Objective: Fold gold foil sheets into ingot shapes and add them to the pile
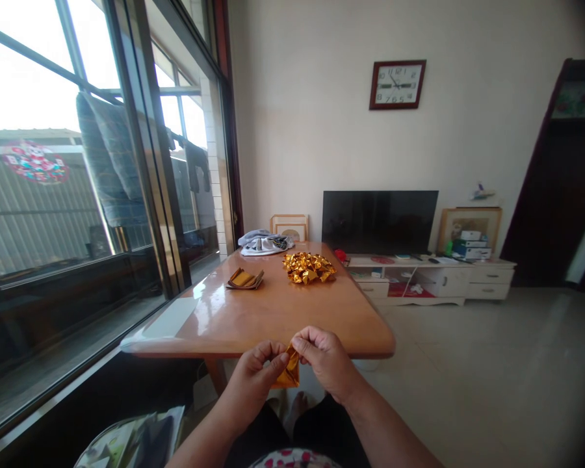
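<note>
Left hand [256, 372] and right hand [322, 354] pinch gold foil sheet [288, 372] between them, both clenched on it, sheet hanging tilted below fingertips. Beyond grip, on wooden table [253, 318]: flat foil stack [244, 279] left, folded gold pile [309, 267] straight ahead.

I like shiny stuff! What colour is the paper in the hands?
Shiny gold paper, seen in the head view.

Near counter [273, 318]: bare wood ahead of my hands, free to reach across.
Far counter: gold foil pile [309, 267], flat foil stack [244, 279], cloth bundle [264, 242] block it.
</note>
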`<move>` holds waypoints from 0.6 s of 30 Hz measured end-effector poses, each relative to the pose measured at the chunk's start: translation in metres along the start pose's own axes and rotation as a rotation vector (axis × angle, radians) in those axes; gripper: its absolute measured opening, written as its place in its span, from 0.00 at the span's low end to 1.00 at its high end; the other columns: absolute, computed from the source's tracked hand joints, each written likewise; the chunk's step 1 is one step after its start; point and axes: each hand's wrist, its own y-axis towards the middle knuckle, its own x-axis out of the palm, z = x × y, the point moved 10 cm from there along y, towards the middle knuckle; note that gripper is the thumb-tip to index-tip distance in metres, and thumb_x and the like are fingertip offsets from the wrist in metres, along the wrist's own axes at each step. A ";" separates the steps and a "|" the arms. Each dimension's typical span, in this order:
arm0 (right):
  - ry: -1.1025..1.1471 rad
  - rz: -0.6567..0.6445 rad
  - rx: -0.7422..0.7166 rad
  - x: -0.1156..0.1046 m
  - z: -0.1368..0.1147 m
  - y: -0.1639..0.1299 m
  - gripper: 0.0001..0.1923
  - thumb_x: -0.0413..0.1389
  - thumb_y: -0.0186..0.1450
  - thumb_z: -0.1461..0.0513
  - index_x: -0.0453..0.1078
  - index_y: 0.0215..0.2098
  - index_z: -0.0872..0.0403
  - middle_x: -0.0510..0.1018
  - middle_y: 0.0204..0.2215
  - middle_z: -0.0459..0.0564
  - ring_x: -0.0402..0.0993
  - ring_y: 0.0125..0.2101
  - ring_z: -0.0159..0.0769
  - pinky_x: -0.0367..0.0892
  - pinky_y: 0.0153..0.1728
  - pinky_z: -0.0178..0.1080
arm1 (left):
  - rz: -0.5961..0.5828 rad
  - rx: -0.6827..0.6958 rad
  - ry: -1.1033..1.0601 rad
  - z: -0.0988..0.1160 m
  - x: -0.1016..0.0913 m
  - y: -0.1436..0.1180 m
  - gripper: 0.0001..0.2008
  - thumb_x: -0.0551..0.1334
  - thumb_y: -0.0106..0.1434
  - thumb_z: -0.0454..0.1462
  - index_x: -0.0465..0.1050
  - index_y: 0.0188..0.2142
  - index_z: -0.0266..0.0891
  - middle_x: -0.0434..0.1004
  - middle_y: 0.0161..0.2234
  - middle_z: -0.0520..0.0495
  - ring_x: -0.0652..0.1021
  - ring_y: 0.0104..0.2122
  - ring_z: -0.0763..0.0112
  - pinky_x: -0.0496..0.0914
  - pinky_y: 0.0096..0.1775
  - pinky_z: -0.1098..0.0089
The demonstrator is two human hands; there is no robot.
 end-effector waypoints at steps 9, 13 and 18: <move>0.088 0.046 0.017 -0.008 0.002 0.001 0.16 0.60 0.66 0.51 0.73 0.31 0.55 0.71 0.25 0.44 0.66 0.28 0.32 0.65 0.33 0.36 | 0.104 -0.008 0.037 0.021 -0.004 -0.007 0.23 0.58 0.69 0.54 0.80 0.42 0.37 0.80 0.37 0.45 0.74 0.35 0.65 0.66 0.39 0.69; 0.142 0.066 0.029 -0.008 0.008 0.002 0.16 0.61 0.66 0.50 0.73 0.32 0.55 0.73 0.26 0.45 0.68 0.29 0.33 0.67 0.34 0.36 | 0.039 0.015 0.057 0.018 -0.001 -0.005 0.20 0.65 0.65 0.52 0.79 0.36 0.36 0.78 0.32 0.47 0.72 0.32 0.68 0.65 0.37 0.70; 0.176 0.091 0.032 -0.008 0.010 0.002 0.17 0.62 0.65 0.50 0.72 0.31 0.55 0.73 0.25 0.44 0.68 0.28 0.32 0.67 0.32 0.35 | 0.018 0.041 0.051 0.010 -0.003 -0.002 0.18 0.66 0.64 0.50 0.77 0.32 0.35 0.73 0.28 0.49 0.68 0.29 0.72 0.62 0.34 0.72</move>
